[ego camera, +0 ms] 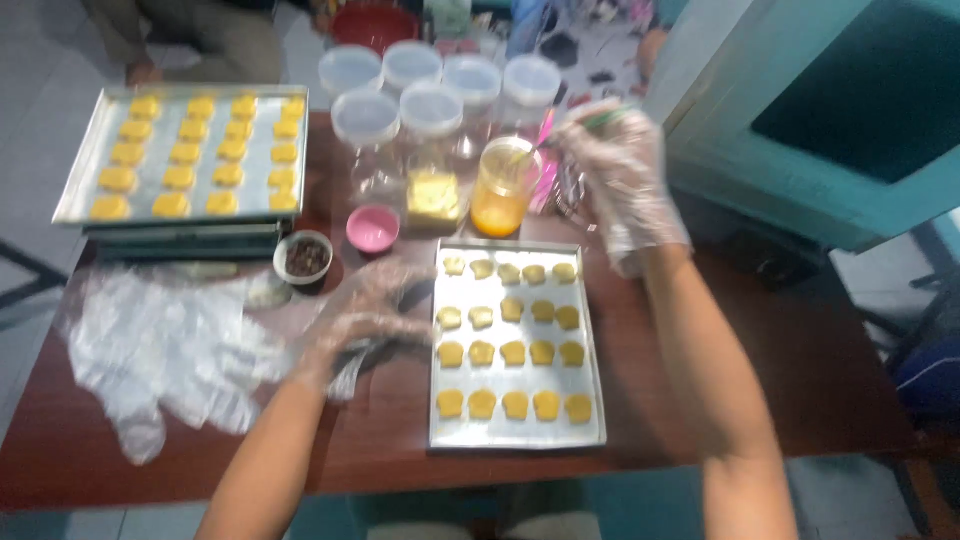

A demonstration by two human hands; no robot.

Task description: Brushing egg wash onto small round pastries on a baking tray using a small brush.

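My right hand, in a clear plastic glove, holds a thin pink-handled brush whose tip dips into a jar of orange-yellow liquid. In front of me lies a metal baking tray with rows of small yellow cookie pieces. My left hand, also gloved, rests with fingers spread on the dark wooden table just left of that tray, holding nothing.
A second tray of yellow cookies sits on a stack at the far left. Several lidded clear jars, a pink cup, a small bowl of dark bits and crumpled clear plastic surround it. A teal cabinet stands right.
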